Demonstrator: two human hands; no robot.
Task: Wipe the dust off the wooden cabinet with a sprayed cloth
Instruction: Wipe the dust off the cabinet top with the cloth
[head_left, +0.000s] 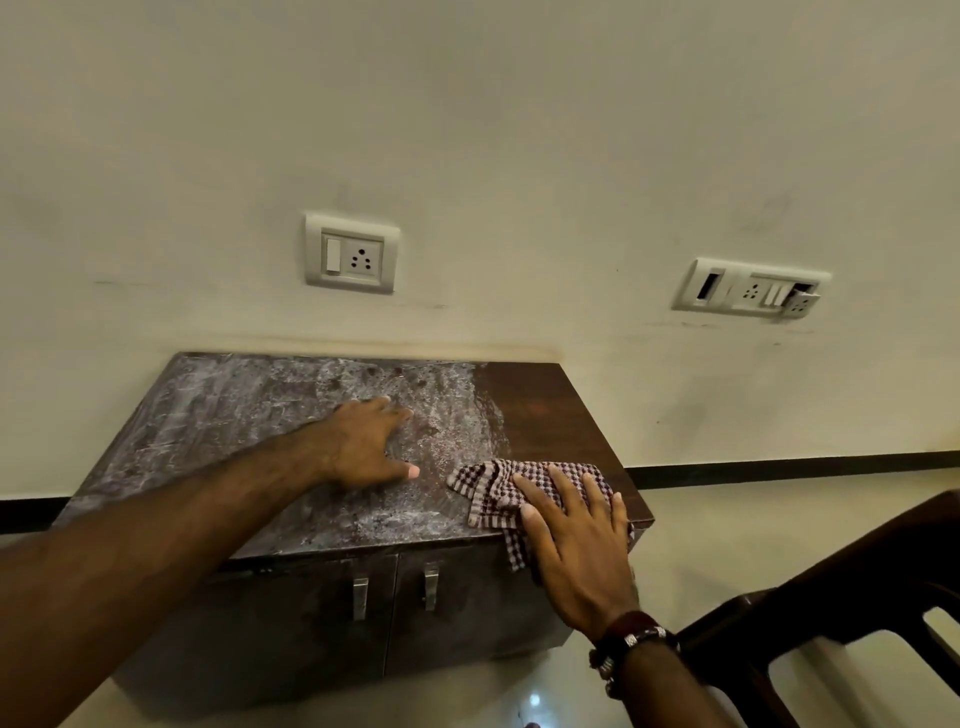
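A low dark wooden cabinet (550, 410) stands against the wall. Grey-white dust covers most of its top; a strip along the right side shows clean brown wood. My left hand (363, 447) rests flat on the dusty middle of the top, fingers spread. A brown-and-white checked cloth (488, 486) lies at the front right of the top and hangs partly over the front edge. My right hand (571, 540) presses flat on the cloth with straight fingers, at the boundary between dusty and clean wood.
Two cabinet doors with metal handles (361, 597) face me. On the wall above are a socket plate (352, 253) and a second, partly broken socket plate (753, 288). A dark wooden chair (857, 597) stands at the right, close to my right forearm. Pale tiled floor lies below.
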